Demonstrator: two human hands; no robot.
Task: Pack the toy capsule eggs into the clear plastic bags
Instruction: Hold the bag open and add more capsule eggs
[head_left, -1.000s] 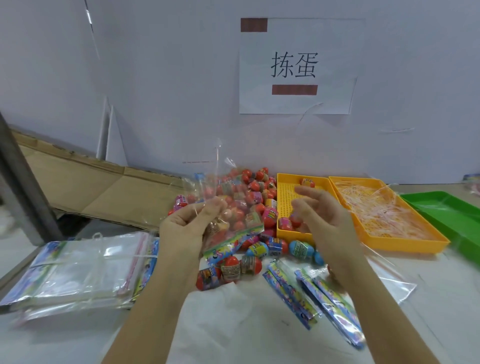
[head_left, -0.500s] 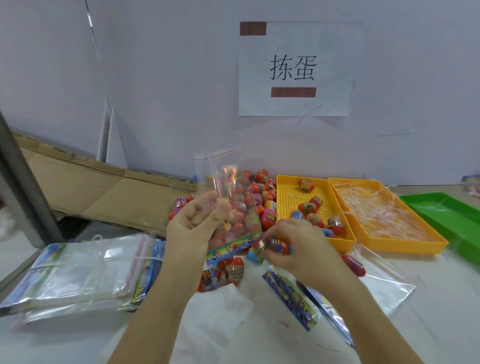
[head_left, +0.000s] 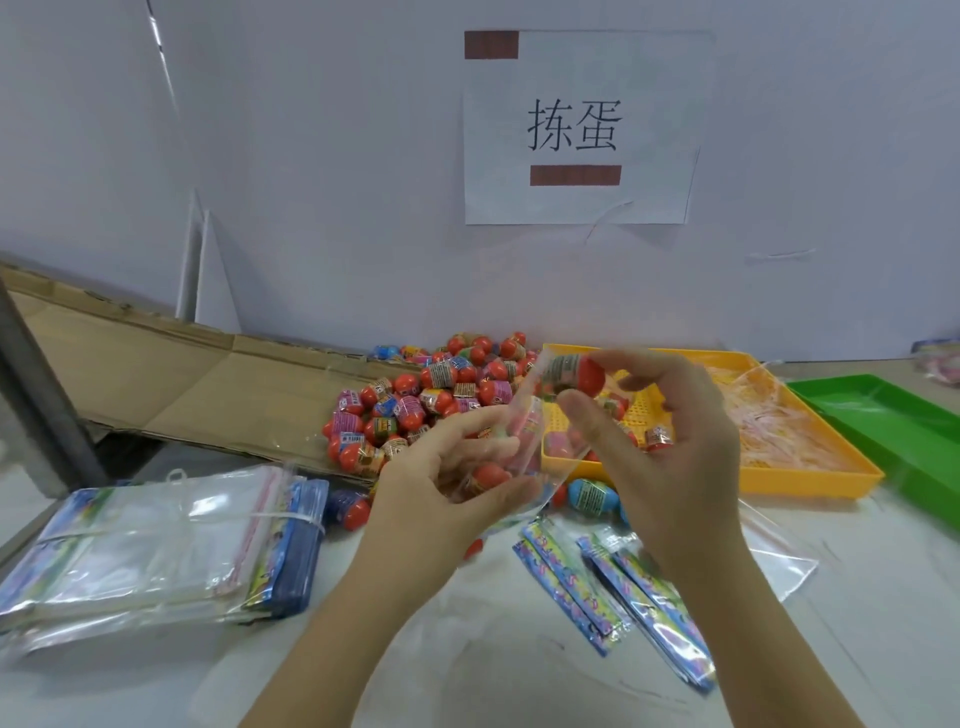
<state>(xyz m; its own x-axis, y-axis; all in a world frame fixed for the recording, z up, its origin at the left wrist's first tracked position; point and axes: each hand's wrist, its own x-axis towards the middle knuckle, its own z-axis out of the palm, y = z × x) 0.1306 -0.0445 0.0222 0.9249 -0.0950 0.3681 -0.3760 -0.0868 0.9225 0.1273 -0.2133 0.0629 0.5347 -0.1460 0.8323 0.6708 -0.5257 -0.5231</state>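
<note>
My left hand grips a clear plastic bag by its side, and a red egg shows inside it near my palm. My right hand pinches a red capsule egg with a printed band between thumb and fingers, right at the bag's open top edge. Behind my hands lies a heap of red, pink and blue capsule eggs on the table. A blue egg sits just under the bag.
A bundled stack of clear bags lies at the left. Colourful header strips lie in front. A yellow tray with several eggs and a green tray stand at the right. Flattened cardboard leans at the back left.
My right hand took an egg from the table near the yellow tray and lifted it to the bag's mouth. My left hand lowered and tilted the bag.
</note>
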